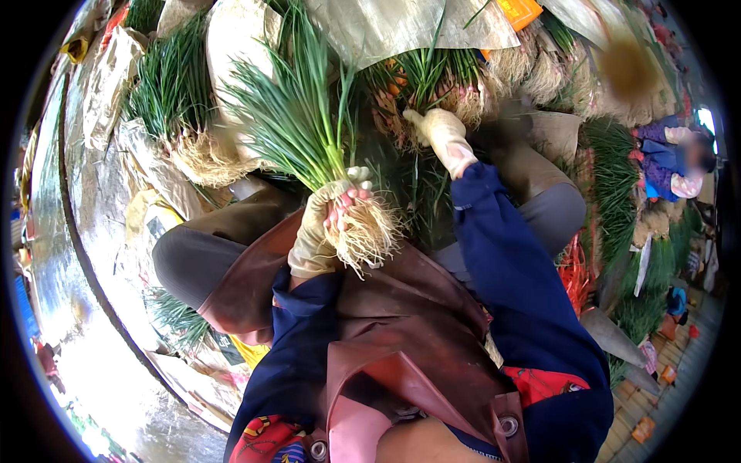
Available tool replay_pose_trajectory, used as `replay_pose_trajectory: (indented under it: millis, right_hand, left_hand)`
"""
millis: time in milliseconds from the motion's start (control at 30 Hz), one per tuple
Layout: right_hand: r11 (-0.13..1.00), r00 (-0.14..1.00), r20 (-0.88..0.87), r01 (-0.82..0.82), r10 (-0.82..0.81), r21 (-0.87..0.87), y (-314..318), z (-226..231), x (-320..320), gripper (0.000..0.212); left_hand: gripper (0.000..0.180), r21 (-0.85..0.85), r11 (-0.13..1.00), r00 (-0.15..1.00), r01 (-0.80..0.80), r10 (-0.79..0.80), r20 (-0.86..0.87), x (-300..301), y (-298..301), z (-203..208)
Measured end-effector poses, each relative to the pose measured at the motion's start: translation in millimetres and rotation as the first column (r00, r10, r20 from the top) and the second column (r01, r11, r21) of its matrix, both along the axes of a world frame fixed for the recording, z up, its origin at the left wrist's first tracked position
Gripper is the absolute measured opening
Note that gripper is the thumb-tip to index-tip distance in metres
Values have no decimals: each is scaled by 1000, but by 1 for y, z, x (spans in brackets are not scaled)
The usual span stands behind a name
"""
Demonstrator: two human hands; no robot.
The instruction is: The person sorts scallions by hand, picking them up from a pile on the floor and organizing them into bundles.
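My left hand (324,228), gloved in a pale, worn glove, is clamped around a bunch of green onions (297,123) just above its roots (369,231). The blades fan up toward 11 o'clock; the root tuft hangs pale and stringy toward 4 o'clock, over my brown apron (401,309).

My right hand (441,137), same pale glove, reaches out at 1 o'clock into the heap of loose green onions (421,77) in front of me. Fingers curled down among the stalks; I cannot tell whether they grip any, the glove hides it.

The two hands are well apart, the left near my lap, the right extended. Blue sleeves (509,262) on both arms.

Around: another bundle (166,92) lies at 10 o'clock on grey sacking (100,100), roots toward me. More green piles at 3 o'clock (614,177), beside a seated person in purple (668,158). A sheet of shiny plastic (370,27) covers the top of the heap at 12 o'clock. Wet ground (100,363) at 8 o'clock
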State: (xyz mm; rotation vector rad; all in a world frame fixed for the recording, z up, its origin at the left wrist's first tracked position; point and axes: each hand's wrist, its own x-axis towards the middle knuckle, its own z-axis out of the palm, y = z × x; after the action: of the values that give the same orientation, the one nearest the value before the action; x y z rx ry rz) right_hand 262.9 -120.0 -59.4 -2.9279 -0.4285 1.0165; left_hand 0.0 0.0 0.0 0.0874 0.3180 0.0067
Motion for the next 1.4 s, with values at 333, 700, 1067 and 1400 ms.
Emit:
replay_pose_trajectory:
  millis: [333, 700, 1067, 1400]
  right_hand:
    - [834, 880, -288, -458, 378, -306, -79, -16, -55, 46]
    - [-206, 942, -273, 233, -197, 950, 19, 123, -198, 30]
    - [-637, 292, -896, 771, 336, 12, 6, 171, -196, 48]
    - [-264, 650, -745, 752, 149, 604, 0, 153, -189, 54]
  left_hand:
    - [46, 46, 998, 991, 50, -44, -124, 15, -8, -6]
    - [3, -334, 942, 999, -18, 2, -46, 25, -34, 29]
    - [23, 302, 930, 975, -211, 223, -6, 33, -56, 144]
    - [15, 748, 657, 981, -92, 190, -46, -38, 28, 200]
